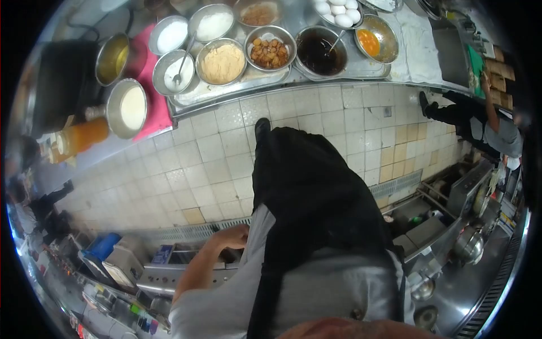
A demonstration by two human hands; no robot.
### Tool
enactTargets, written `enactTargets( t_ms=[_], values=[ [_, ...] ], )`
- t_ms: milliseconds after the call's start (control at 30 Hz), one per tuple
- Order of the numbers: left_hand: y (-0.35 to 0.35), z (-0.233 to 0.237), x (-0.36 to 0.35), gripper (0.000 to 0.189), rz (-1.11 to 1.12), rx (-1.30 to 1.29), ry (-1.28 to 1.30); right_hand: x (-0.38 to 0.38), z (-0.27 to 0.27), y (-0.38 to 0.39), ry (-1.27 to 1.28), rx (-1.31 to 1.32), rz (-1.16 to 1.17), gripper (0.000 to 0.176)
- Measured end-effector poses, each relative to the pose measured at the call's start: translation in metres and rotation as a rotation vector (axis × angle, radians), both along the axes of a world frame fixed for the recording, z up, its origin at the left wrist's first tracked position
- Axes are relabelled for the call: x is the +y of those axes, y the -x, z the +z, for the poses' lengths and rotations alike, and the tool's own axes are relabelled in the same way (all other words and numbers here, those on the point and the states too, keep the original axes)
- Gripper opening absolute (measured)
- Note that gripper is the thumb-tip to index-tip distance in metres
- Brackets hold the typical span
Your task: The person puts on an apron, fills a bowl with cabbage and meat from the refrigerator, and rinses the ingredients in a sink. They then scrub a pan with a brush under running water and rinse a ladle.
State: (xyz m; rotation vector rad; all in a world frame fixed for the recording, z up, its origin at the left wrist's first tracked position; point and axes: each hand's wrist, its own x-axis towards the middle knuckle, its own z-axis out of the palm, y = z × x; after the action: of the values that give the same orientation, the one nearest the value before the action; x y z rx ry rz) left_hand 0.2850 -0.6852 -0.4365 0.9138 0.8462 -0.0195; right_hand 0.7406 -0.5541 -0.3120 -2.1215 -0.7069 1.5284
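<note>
Steel unit (189,272), brushed and boxy with a flat front panel, stands low at our left side, just past the slotted floor drain (169,231). Our left hand (230,236) lies at its upper edge, knuckles up, with the bare forearm running back to a grey sleeve. The fingers curl down toward the metal and out of sight, so we cannot tell whether they are apart, together or clamped on the edge. Our right hand is out of view. A soft black apron (310,192) hangs down our front over the floor (214,152) of square, glossy cream tiles. Well apart from the hand, across the floor, a steel worktop (271,79) carries round metal bowls. There we see a bowl of tan crumbs (223,63), a bowl of browned chunks (270,51), a bowl of dark liquid (319,52) with a spoon in it, and a bowl of orange-yellow liquid (372,42), with smooth white eggs (339,12) behind them. A pink cloth (149,90) lies under a pot of white liquid (131,107). At the far right a co-worker (497,133) bends at another counter.
</note>
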Motion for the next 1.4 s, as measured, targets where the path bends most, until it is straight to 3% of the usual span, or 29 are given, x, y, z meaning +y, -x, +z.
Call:
enactTargets(
  t_ms=[133, 233, 500, 567, 600, 633, 700, 733, 900, 967, 1000, 1033, 1100, 1133, 1200, 1233, 1300, 1333, 1400],
  values=[
    [0.003, 0.082, 0.065, 0.057, -0.045, 0.078, 0.055, -0.001, 0.000, -0.004, -0.007, 0.024, -0.018, 0.022],
    [0.003, 0.115, 0.099, 0.066, -0.110, 0.172, 0.063, -0.003, 0.002, -0.007, -0.011, 0.039, -0.021, 0.022],
    [0.016, 0.132, 0.106, 0.080, -0.106, 0.283, 0.092, -0.011, 0.012, -0.008, -0.040, 0.076, -0.045, 0.023],
    [0.030, 0.088, 0.083, 0.076, -0.206, 0.003, 0.027, -0.014, 0.017, -0.008, -0.054, 0.089, -0.051, 0.023],
    [0.026, 0.116, 0.107, 0.076, -0.220, 0.001, 0.021, -0.015, 0.019, -0.007, -0.057, 0.096, -0.054, 0.023],
    [0.020, 0.166, 0.147, 0.071, -0.369, 0.128, 0.090, -0.016, 0.022, -0.007, -0.062, 0.102, -0.054, 0.023],
    [0.023, 0.185, 0.162, 0.067, -0.523, 0.261, 0.154, -0.018, 0.026, -0.006, -0.068, 0.122, -0.055, 0.023],
    [0.035, 0.172, 0.149, 0.058, -0.556, 0.147, 0.172, -0.019, 0.028, -0.006, -0.073, 0.135, -0.057, 0.023],
    [0.056, 0.147, 0.147, 0.036, -0.478, -0.071, 0.216, -0.017, 0.037, -0.005, -0.083, 0.203, -0.038, 0.023],
    [0.057, 0.155, 0.169, 0.028, -0.651, 0.055, -0.259, -0.014, 0.041, -0.005, -0.088, 0.250, -0.039, 0.023],
    [0.056, 0.175, 0.175, 0.026, -0.552, 0.288, -0.298, -0.012, 0.042, -0.005, -0.090, 0.277, -0.034, 0.023],
    [0.058, 0.180, 0.179, 0.026, -0.552, 0.292, -0.299, -0.011, 0.041, -0.004, -0.089, 0.320, -0.049, 0.023],
    [0.063, 0.186, 0.187, 0.018, -0.544, 0.519, -0.724, -0.009, 0.034, -0.001, -0.084, 0.440, -0.125, 0.025],
    [0.061, 0.193, 0.188, 0.018, -0.545, 0.521, -0.713, -0.019, 0.022, -0.004, -0.074, 0.444, -0.124, 0.025],
    [0.049, 0.203, 0.190, 0.010, -0.226, 0.962, -1.026, -0.041, -0.010, -0.016, -0.225, 0.330, -0.322, 0.023],
    [0.042, 0.204, 0.189, 0.010, -0.223, 0.966, -1.014, -0.042, -0.020, -0.027, -0.215, 0.331, -0.314, 0.023],
    [0.027, 0.204, 0.188, 0.011, 0.013, 1.166, -1.048, -0.029, -0.026, -0.036, -0.067, -0.065, -0.266, 0.026],
    [0.021, 0.206, 0.190, 0.011, 0.039, 1.212, -0.986, -0.020, -0.025, -0.025, -0.160, -0.034, -0.346, 0.035],
    [0.009, 0.207, 0.190, 0.010, 0.095, 1.282, -0.947, -0.001, -0.021, -0.012, -0.230, -0.008, -0.395, 0.037]
  ],
)
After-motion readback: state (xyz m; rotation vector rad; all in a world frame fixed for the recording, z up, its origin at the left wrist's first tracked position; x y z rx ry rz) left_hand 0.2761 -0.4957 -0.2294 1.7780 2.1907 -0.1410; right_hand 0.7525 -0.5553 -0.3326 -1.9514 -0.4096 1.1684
